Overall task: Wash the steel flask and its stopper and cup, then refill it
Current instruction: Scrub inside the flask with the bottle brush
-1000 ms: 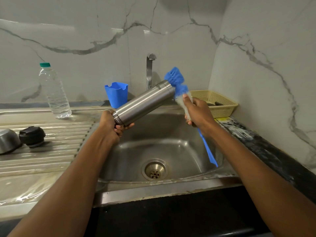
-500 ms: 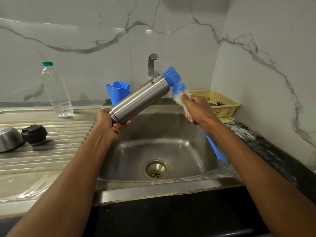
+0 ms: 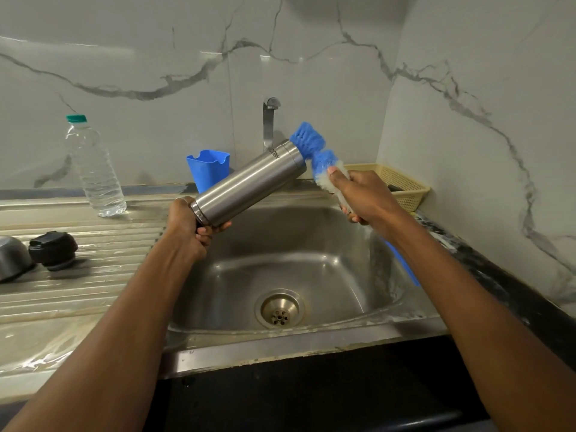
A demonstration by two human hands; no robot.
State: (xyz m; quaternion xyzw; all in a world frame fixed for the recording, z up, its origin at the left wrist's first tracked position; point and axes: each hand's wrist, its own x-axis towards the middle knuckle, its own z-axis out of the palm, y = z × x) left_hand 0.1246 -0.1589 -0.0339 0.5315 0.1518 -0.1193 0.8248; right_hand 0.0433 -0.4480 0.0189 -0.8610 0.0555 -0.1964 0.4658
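Holding the steel flask (image 3: 249, 185) tilted above the sink (image 3: 311, 254), the left grip (image 3: 187, 226) is curled round its lower, ringed end, fingers wrapped under the body; the upper end points toward the tap (image 3: 269, 123). The right grip (image 3: 364, 194) is clenched round the bristled shaft of the blue brush (image 3: 308, 140), whose head is bent against the flask's upper end. Hazard 1: the flask is held at one end only, so side load from the brush acts on a long lever. If the steel is wet, the hold may slip and the flask may drop into the basin and dent. Hazard 2: the right grip sits on bristles rather than on the handle, which reduces control, so the head may skid off the flask and strike the tap or the wall. Hazard 3: a swinging flask or spray may reach the black stopper (image 3: 53, 249) and the steel cup (image 3: 12, 257), both resting on the draining bench (image 3: 109, 275) to the left. Whether the flask carries soap cannot be told.
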